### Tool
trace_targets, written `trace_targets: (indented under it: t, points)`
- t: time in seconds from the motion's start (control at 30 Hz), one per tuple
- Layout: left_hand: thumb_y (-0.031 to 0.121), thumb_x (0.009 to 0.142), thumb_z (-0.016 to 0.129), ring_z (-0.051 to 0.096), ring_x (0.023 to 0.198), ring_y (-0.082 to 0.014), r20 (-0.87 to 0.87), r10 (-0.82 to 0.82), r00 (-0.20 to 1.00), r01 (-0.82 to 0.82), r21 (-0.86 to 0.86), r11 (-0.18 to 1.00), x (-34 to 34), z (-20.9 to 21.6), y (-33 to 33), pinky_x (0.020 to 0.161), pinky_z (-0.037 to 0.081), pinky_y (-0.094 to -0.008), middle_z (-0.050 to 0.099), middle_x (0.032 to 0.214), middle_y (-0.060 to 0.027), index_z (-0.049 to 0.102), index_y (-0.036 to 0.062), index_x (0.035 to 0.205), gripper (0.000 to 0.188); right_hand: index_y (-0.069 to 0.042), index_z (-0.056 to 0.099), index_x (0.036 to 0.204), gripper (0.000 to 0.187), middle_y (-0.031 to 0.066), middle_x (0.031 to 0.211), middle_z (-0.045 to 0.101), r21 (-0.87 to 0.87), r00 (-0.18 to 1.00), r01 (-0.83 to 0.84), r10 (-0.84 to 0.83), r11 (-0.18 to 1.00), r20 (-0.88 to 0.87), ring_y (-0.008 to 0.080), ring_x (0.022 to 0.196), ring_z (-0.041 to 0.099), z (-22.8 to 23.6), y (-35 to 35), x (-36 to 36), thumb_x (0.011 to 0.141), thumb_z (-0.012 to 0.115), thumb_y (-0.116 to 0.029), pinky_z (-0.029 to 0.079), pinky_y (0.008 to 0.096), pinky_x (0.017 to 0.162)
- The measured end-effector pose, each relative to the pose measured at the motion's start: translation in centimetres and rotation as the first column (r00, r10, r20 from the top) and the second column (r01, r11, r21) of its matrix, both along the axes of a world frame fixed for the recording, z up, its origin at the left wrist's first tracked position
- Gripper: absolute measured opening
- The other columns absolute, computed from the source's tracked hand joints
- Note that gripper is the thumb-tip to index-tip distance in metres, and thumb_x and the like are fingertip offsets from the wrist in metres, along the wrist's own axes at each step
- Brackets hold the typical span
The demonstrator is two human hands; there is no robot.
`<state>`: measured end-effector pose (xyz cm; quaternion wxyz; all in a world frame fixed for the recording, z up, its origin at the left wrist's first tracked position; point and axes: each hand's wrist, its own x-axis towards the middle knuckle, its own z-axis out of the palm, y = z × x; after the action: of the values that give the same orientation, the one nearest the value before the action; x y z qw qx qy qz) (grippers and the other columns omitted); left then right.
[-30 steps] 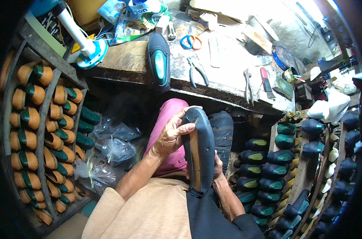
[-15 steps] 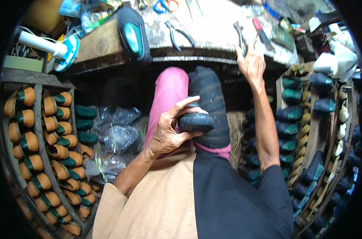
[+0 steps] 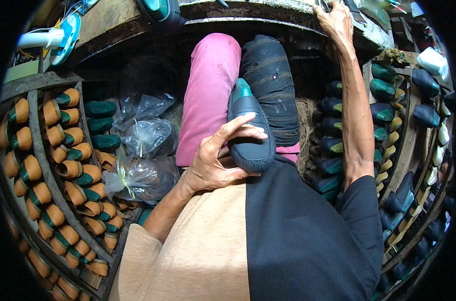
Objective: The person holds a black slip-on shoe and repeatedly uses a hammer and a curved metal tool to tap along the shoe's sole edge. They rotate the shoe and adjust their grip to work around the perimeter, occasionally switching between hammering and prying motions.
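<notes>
My left hand (image 3: 213,153) is closed around a dark navy loafer (image 3: 250,128) with a green last (image 3: 242,88) showing at its heel opening. The loafer lies over my thighs, its stitched toe turned toward my body and its upper facing up. At the workbench's front edge, far right, my right hand (image 3: 337,22) has its fingers bent round a metal hand tool (image 3: 326,6). Most of that tool is hidden by the fingers or cut off by the upper rim, so its exact kind does not show.
A wooden workbench (image 3: 208,12) spans the far side, with another dark shoe (image 3: 163,10) on it. Racks of tan shoes (image 3: 67,115) stand at left, beside knotted clear plastic bags (image 3: 147,135). Dark shoes on green lasts (image 3: 382,90) fill racks at right.
The view has tipped down, so the bench sits higher in the picture. My left hand has turned the loafer from toe-end view to show its upper. My right hand stays by the metal tool.
</notes>
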<state>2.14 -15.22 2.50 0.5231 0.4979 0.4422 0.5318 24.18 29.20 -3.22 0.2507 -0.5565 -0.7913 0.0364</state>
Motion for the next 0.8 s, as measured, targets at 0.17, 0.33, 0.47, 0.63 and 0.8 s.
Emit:
trace_targets:
  t: [0.17, 0.33, 0.47, 0.63, 0.8]
  points:
    - [0.006, 0.081, 0.1, 0.075, 0.135, -0.0302, -0.069, 0.028, 0.997, -0.026, 0.029, 0.999, -0.6, 0.7, 1.4, 0.124, 0.055, -0.0463, 0.081, 0.139, -0.0129, 0.053, 0.007, 0.168, 0.099, 0.008, 0.077, 0.119, 0.074, 0.033, 0.111, 0.081, -0.14, 0.997, -0.029, 0.038, 0.99, 0.064, 0.0459, 0.113, 0.078, 1.9, 1.5, 0.0, 0.088, 0.084, -0.059, 0.061, 0.0563, 0.101]
    - [0.005, 0.091, 0.094, 0.077, 0.13, -0.0286, -0.102, 0.21, 0.972, -0.195, 0.134, 0.972, -1.3, 0.4, 5.7, 0.12, 0.054, -0.0439, 0.084, 0.131, -0.0119, 0.074, 0.0057, 0.147, 0.059, -0.004, 0.075, 0.1, 0.027, 0.0019, 0.08, 0.068, -0.493, 0.679, -0.36, -0.14, 0.792, -0.72, 0.0093, 0.064, 0.059, 5.3, -3.6, -0.4, 0.114, 0.067, -0.026, 0.04, 0.026, 0.054]
    - [0.01, 0.097, 0.091, 0.077, 0.116, -0.0211, -0.162, 0.388, 0.907, -0.39, 0.018, 0.921, -3.2, -1.4, 13.1, 0.105, 0.06, -0.036, 0.083, 0.122, -0.0115, 0.078, 0.0061, 0.141, 0.046, 0.001, 0.074, 0.096, 0.023, 0.0112, 0.087, 0.078, -0.48, 0.461, -0.723, -0.171, 0.496, -0.871, 0.0198, 0.074, 0.076, 8.3, -14.4, -0.4, 0.109, 0.067, -0.016, 0.06, 0.0337, 0.069]
    - [0.015, 0.096, 0.091, 0.073, 0.128, -0.0247, -0.379, -0.002, 0.925, -0.012, -0.035, 0.999, -7.3, -2.4, 18.3, 0.108, 0.059, -0.0377, 0.075, 0.139, -0.0127, 0.067, 0.0094, 0.156, 0.065, 0.01, 0.079, 0.111, 0.038, 0.0192, 0.107, 0.084, -0.679, 0.596, -0.684, -0.334, 0.266, -0.73, 0.0252, 0.092, 0.082, 10.1, -26.2, -0.3, 0.118, 0.063, -0.024, 0.067, 0.0385, 0.089]
    - [0.016, 0.094, 0.087, 0.073, 0.129, -0.0369, -0.708, -0.017, 0.706, 0.158, 0.135, 0.978, -7.2, -1.3, 19.0, 0.112, 0.059, -0.0444, 0.072, 0.145, -0.0215, 0.056, 0.0046, 0.166, 0.079, 0.0, 0.075, 0.146, 0.043, 0.0125, 0.135, 0.081, -0.826, 0.735, -0.563, -0.476, -0.031, -0.482, 0.017, 0.115, 0.077, 8.4, -31.5, 0.2, 0.116, 0.072, -0.03, 0.063, 0.0365, 0.099]
